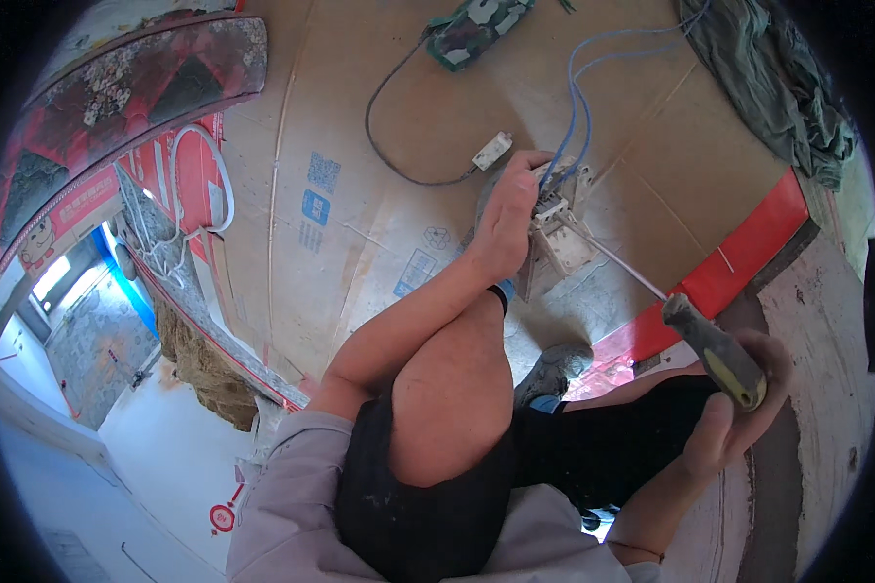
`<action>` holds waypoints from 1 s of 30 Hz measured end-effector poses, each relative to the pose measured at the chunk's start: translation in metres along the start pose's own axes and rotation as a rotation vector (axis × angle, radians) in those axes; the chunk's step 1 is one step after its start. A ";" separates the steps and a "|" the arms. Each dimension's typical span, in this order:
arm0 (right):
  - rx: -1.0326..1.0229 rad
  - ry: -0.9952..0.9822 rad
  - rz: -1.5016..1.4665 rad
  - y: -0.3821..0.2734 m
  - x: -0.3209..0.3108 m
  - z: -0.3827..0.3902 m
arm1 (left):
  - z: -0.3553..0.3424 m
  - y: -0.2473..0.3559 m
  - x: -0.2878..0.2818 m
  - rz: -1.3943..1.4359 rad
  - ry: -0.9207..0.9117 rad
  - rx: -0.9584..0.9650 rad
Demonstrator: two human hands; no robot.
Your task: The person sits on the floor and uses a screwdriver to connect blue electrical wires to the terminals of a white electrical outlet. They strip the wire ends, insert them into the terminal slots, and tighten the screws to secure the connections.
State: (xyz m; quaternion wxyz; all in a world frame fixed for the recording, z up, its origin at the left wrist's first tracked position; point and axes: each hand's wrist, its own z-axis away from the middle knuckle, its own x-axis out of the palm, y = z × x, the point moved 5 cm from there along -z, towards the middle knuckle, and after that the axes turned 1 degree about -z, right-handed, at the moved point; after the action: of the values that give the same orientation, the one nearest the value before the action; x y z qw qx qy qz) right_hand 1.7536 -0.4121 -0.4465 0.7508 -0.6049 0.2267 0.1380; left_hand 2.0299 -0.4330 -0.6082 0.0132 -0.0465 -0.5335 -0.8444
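My left hand (507, 216) grips a dusty white electrical fitting (566, 251), perhaps a socket or wall box, from its left side. Blue wires (581, 107) run into the top of the fitting, by my fingertips. In my right hand (756, 403) is a screwdriver (715, 352) with a dark grey and yellow-green handle. My thumb lies near the butt end, and the fingers curl behind the handle. The screwdriver's thin shaft points up and left, its tip reaching the fitting. Whether the tip sits in a screw is too small to tell.
Brown cardboard (360, 126) covers the surface ahead. A small white block (493, 150) on a dark cord leads to a camouflage pouch (476, 31). Dark green cloth (783, 83) lies at far right, above a red strip (744, 238). White cable (204, 180) hangs at left.
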 end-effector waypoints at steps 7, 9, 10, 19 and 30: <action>-0.111 0.092 -0.074 -0.018 0.015 -0.004 | 0.001 0.001 0.004 0.113 -0.009 -0.042; -0.026 -0.019 0.049 -0.012 0.002 0.000 | 0.002 -0.004 -0.001 0.141 0.008 -0.056; 0.018 -0.074 0.110 -0.008 -0.001 0.002 | 0.003 -0.005 -0.003 0.122 0.006 -0.050; 0.044 -0.023 0.097 -0.003 -0.004 0.005 | 0.002 0.000 -0.001 0.052 -0.020 -0.019; 0.012 -0.054 -0.024 0.002 -0.004 0.007 | 0.001 0.001 0.002 0.080 -0.039 -0.027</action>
State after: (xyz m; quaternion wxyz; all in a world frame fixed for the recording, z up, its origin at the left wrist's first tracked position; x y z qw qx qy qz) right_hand 1.7510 -0.4043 -0.4447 0.7620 -0.5989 0.1998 0.1439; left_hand 2.0285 -0.4323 -0.6068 0.0362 -0.0844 -0.5199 -0.8493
